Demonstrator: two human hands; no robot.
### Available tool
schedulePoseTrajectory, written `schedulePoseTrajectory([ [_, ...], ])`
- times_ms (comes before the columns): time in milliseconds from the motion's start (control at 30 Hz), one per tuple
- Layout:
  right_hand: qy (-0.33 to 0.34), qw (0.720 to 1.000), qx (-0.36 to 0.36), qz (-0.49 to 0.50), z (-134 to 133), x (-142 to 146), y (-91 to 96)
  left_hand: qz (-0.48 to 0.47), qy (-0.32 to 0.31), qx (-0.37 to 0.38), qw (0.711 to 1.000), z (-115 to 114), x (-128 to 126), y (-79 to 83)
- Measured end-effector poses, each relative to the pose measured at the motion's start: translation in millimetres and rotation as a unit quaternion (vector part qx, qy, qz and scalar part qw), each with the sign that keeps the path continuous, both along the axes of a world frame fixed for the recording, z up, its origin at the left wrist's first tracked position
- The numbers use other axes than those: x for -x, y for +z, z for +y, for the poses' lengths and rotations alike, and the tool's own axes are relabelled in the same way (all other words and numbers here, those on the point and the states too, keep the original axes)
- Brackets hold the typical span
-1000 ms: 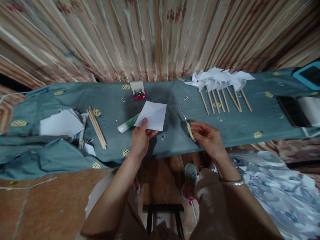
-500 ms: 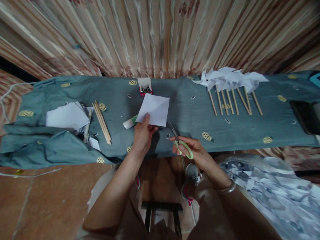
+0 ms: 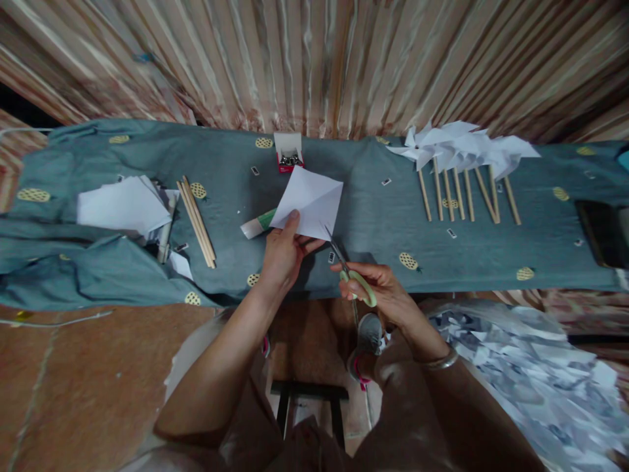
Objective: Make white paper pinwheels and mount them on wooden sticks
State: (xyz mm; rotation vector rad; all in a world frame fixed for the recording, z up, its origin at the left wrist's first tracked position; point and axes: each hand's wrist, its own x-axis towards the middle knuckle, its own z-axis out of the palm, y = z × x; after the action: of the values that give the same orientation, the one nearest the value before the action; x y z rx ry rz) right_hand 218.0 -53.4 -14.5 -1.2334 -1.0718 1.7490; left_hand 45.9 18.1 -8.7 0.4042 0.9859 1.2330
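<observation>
My left hand (image 3: 284, 252) pinches the lower corner of a white square of paper (image 3: 309, 202), thumb on top, holding it up over the blue-grey cloth of the table (image 3: 373, 223). In my right hand (image 3: 378, 288) are scissors with pale green handles (image 3: 354, 278); fingers pass through the loops. The thin blades point up-left and their tips touch the paper's lower right edge. A glue stick (image 3: 256, 224) lies partly behind the paper.
A red box of pins (image 3: 289, 155) stands at the back. Several finished white paper pinwheels on wooden sticks (image 3: 459, 164) lie at the right. Loose wooden sticks (image 3: 196, 219) and white paper sheets (image 3: 122, 206) lie left. Paper scraps (image 3: 531, 367) cover the floor right.
My right hand took the scissors off the table, slipped its fingers into the handles and brought the blades to the paper's edge. My left hand turned the paper slightly.
</observation>
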Motion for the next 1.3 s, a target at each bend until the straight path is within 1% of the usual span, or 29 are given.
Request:
schedulePoseTrajectory([
  [233,-0.003,1.000,0.020,0.001,1.2,0.6,1.7,0.010,-0.008,0.006,1.000,-0.8,0.6,0.5],
  [433,-0.022,0.999,0.027,0.021,0.1,2.9,0.4,0.009,-0.008,0.001,1.000,-0.8,0.9,-1.1],
  [733,-0.012,1.000,0.018,0.007,0.2,0.9,-2.7,0.010,-0.010,0.002,1.000,-1.7,0.5,-1.2],
  [1067,-0.019,0.999,0.035,0.028,1.7,3.3,0.6,0.015,0.001,0.007,1.000,-2.9,-0.3,2.7],
  [1200,-0.015,0.998,0.036,0.039,2.6,2.5,-1.6,0.020,0.000,0.018,1.000,-2.4,-0.4,4.1],
  [1300,-0.008,0.999,0.039,0.037,2.5,0.9,-4.1,0.014,-0.003,0.013,1.000,-2.6,0.0,4.0],
])
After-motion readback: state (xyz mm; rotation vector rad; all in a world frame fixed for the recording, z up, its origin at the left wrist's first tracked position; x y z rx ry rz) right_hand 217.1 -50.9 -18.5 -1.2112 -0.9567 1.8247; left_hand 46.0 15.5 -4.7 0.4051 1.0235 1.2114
